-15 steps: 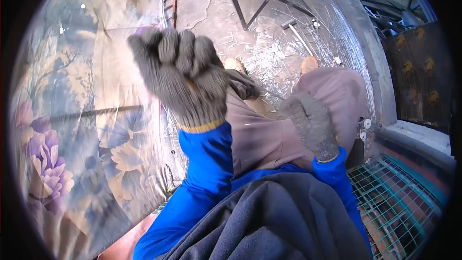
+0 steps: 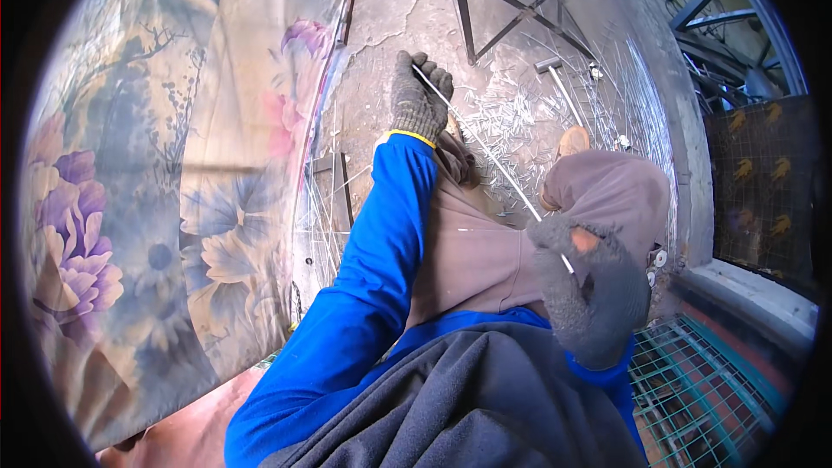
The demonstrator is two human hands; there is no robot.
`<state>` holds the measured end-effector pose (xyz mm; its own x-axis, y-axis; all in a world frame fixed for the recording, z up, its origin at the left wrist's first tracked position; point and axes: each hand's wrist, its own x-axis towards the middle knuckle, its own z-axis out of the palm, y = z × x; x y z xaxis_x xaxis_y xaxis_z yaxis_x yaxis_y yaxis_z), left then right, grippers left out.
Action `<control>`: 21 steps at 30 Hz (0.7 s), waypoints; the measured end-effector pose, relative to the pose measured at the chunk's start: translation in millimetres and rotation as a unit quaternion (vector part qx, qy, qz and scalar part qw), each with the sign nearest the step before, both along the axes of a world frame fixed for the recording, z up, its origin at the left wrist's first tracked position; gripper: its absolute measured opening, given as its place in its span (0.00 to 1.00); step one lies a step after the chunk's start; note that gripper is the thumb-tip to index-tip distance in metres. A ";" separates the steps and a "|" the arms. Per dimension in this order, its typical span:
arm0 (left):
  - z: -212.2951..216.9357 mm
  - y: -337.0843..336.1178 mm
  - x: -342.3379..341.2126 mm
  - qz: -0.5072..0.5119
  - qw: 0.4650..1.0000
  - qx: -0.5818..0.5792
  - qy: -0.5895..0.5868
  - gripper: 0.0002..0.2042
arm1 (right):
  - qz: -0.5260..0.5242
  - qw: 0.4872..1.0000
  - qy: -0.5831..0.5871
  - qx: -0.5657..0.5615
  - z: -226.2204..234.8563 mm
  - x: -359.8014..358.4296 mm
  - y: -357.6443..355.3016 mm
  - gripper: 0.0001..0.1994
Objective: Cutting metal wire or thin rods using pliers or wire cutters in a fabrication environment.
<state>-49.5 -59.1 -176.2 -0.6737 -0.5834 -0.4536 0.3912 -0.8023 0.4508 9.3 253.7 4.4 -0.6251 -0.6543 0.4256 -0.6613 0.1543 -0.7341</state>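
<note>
Now a thin, silvery metal rod (image 2: 494,158) joins the grey-knit-gloved left hand (image 2: 414,106), twelve o'clock, to its matching right hand (image 2: 598,290), four — both hands' fingers clamped round it.

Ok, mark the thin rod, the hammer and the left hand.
Thin rod (image 2: 494,161): head view, middle of its length.
Hammer (image 2: 565,92): head view, on the handle.
Left hand (image 2: 418,102): head view, middle of the gloved hand.

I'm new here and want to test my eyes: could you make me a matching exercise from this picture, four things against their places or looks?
Things:
1. thin rod
2. hammer
3. wire mesh
4. large cloth

Places or looks:
A. green, at the lower right
B. flowered, along the left side
C. held between left hand and right hand
D. lying on the floor

Pairs: 1-C, 2-D, 3-A, 4-B
</note>
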 end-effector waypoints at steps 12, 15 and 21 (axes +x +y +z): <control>-6.6 15.4 6.3 -0.008 0.995 -0.066 -0.075 0.30 | 0.110 0.983 0.093 0.112 -35.8 24.0 -5.1 0.18; -8.1 16.1 11.1 -0.002 0.998 -0.056 -0.028 0.28 | 0.147 0.976 0.072 0.142 -39.0 23.5 -7.6 0.18; -13.8 0.7 6.5 -0.048 0.998 -0.037 0.007 0.32 | 0.139 0.975 0.083 0.150 -45.1 18.2 -9.7 0.19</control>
